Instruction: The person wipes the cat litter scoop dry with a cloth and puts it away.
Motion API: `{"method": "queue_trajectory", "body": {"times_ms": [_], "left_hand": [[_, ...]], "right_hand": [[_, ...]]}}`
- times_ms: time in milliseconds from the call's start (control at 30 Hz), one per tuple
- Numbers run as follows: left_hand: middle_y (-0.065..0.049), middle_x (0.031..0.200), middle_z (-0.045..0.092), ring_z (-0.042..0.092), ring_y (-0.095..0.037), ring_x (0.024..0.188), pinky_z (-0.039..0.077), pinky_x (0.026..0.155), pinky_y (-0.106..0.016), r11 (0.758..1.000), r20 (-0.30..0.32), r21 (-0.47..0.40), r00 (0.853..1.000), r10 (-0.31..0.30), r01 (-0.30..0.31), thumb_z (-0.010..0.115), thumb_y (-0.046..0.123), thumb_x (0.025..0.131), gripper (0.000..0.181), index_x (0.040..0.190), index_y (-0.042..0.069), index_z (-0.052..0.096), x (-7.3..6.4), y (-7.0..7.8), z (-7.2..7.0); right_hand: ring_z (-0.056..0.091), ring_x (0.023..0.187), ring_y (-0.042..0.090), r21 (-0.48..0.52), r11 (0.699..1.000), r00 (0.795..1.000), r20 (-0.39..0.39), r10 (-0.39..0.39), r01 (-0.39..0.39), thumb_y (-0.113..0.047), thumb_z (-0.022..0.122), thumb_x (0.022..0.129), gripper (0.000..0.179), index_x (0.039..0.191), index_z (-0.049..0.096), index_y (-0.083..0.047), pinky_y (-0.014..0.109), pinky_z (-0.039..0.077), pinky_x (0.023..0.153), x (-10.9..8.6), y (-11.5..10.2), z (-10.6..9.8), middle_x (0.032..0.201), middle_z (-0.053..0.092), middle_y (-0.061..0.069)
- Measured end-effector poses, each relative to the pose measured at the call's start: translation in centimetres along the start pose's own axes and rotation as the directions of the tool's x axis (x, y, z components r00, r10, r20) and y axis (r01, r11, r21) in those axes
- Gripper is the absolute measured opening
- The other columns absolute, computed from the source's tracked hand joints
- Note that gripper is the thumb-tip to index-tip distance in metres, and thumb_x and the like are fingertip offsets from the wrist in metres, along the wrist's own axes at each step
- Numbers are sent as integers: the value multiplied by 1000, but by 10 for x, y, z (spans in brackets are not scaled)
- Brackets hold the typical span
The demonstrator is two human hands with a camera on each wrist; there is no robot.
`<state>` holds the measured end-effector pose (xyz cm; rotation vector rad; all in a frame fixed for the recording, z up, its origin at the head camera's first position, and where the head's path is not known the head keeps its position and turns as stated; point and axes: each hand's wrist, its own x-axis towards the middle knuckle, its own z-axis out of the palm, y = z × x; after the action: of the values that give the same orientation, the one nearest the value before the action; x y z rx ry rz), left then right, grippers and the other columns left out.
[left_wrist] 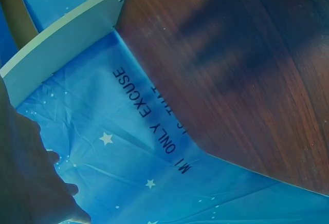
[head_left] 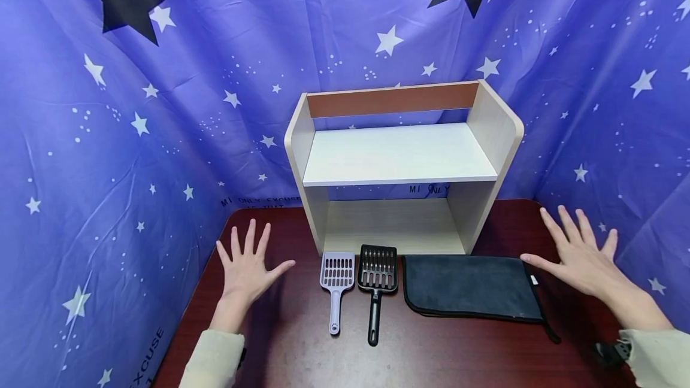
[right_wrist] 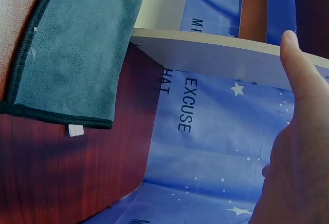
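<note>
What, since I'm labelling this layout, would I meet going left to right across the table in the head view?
Left hand, lilac slotted scoop, black slotted scoop, dark cloth, right hand.

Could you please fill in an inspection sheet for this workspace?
Surface: dark reddish-brown wood-grain table, shadowed in places.
Job's things: lilac plastic-looking slotted scoop, black slotted scoop and dark blue-grey rectangular cloth lie side by side.
Clutter: nothing seen.
Grips: left grip and right grip, bare hands, fingers spread, holding nothing.
Cables: nothing seen.
Surroundings: pale wood-look shelf unit with white board behind the things; blue-purple star-print fabric beyond and at both sides.
</note>
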<state>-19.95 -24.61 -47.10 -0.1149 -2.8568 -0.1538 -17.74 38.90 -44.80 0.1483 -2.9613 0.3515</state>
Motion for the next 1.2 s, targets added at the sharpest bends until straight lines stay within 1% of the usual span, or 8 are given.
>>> {"method": "queue_trajectory", "body": {"times_ms": [133,367,467,600,700,833,1000,1200], "left_hand": [[-14,167,17,7,-51,151,-1,115,-78,1000,-7,3,1000,0,0,56,80,77,104,158,23,25,-2,0,3],[-12,168,14,4,-49,152,-2,116,-77,1000,29,4,999,-15,15,56,80,77,106,159,23,23,-6,2,7],[-12,168,13,4,-49,152,-1,116,-77,1000,37,9,999,-17,17,56,80,77,106,160,24,21,-8,2,9],[-12,168,14,7,-48,152,1,116,-77,1000,34,13,999,-15,15,56,80,77,105,159,24,22,-10,3,13],[-11,168,14,7,-48,152,2,116,-77,1000,29,11,999,-12,12,56,80,76,105,159,24,23,-12,4,17],[-12,167,18,9,-48,151,3,116,-76,1000,7,-6,1000,-5,5,58,79,76,105,159,24,24,-15,6,22],[-12,166,21,13,-48,150,6,116,-77,1000,-18,-19,1000,1,-1,59,79,76,104,157,23,29,-19,9,30],[-12,165,23,15,-48,150,7,117,-76,999,-3,-33,1000,-2,2,60,78,75,103,157,23,31,-23,15,36]], "right_hand": [[-25,149,44,-1,1000,1000,-4,-3,3,-64,63,86,110,160,-7,-24,86,-21,99,-1,0,3,164,-9,26],[-21,151,42,-10,1000,1000,-16,-26,26,-63,64,86,109,161,-5,-24,85,-18,102,-4,0,7,165,-6,25],[-19,152,41,-17,999,999,-23,-39,38,-62,64,86,108,161,-3,-23,84,-17,104,-5,-1,10,166,-5,24],[-20,152,40,-12,999,999,-21,-49,48,-61,65,86,108,161,-3,-23,82,-18,105,-6,-1,14,167,-6,22],[-18,152,41,2,998,997,-26,-68,68,-59,66,86,107,161,-1,-23,82,-15,107,-7,-1,16,167,-5,22],[-8,153,46,17,993,992,-58,-112,113,-55,69,86,105,162,5,-21,80,-10,111,-9,-1,20,166,4,23],[1,153,46,47,986,985,-83,-153,157,-50,72,85,102,161,11,-19,76,-8,116,-10,-4,24,164,15,26],[11,151,49,76,978,978,-85,-190,196,-46,73,85,98,160,17,-16,69,-3,121,-10,-8,29,158,26,31]]}}
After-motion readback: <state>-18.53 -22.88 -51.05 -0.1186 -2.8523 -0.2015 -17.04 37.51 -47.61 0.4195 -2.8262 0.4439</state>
